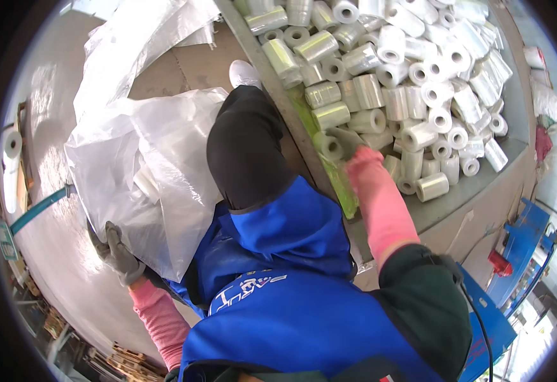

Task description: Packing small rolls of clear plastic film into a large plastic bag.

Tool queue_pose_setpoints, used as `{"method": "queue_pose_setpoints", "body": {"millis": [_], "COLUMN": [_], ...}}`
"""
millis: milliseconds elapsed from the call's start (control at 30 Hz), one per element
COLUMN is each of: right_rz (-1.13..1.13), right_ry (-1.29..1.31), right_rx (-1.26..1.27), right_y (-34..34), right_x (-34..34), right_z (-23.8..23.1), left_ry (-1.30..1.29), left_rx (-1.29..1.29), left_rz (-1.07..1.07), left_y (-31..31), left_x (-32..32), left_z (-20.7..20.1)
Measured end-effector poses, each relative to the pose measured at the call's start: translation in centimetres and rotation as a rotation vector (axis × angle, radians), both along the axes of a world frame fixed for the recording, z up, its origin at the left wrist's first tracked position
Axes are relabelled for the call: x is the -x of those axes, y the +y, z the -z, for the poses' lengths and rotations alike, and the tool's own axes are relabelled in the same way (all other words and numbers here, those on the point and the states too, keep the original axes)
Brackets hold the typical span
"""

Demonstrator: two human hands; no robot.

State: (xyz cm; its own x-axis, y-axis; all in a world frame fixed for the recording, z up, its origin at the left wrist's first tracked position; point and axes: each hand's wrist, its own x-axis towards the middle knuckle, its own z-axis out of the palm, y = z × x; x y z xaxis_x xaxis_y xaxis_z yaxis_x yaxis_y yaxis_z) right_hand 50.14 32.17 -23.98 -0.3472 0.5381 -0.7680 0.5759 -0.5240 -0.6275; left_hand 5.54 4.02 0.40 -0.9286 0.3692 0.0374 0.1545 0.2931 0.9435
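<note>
A large clear plastic bag (183, 137) lies against my left leg, with a pale roll (146, 184) showing through its film. My left hand (120, 254), in a grey glove, is closed on the bag's near left edge. At the near left side of the heap, my gloved right hand (347, 137) is closed about a roll of clear film (330, 149), whose hollow core faces up. The fingers there are slightly blurred and partly hidden. Many similar film rolls (441, 94) are piled around and beyond that hand.
The pile rests on a grey metal-topped table (463, 200) with a raised left edge. Yellow-green film (345, 191) lies along that edge. More clear sheeting (116, 51) spreads at the far left. Blue equipment (488, 305) stands at right; wooden pallets (128, 363) lie at lower left.
</note>
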Motion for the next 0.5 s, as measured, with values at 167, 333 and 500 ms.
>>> {"method": "queue_pose_setpoints", "body": {"millis": [167, 333, 500], "right_rz": [0.661, 0.275, -0.026], "right_ry": [0.788, 0.916, 1.207], "right_rx": [0.357, 0.142, 0.008], "right_y": [-3.2, -2.6, -4.9], "right_x": [-0.3, 5.1, 16.6], "right_z": [-14.1, -20.2, -29.9], "left_ry": [-0.024, -0.032, -0.030], "left_rx": [-0.064, -0.114, -0.198], "left_rz": [0.104, 0.024, 0.057], "left_y": [-1.7, -2.0, -2.8], "left_x": [1.5, 1.3, 2.7], "left_z": [-0.1, -1.2, 0.2]}}
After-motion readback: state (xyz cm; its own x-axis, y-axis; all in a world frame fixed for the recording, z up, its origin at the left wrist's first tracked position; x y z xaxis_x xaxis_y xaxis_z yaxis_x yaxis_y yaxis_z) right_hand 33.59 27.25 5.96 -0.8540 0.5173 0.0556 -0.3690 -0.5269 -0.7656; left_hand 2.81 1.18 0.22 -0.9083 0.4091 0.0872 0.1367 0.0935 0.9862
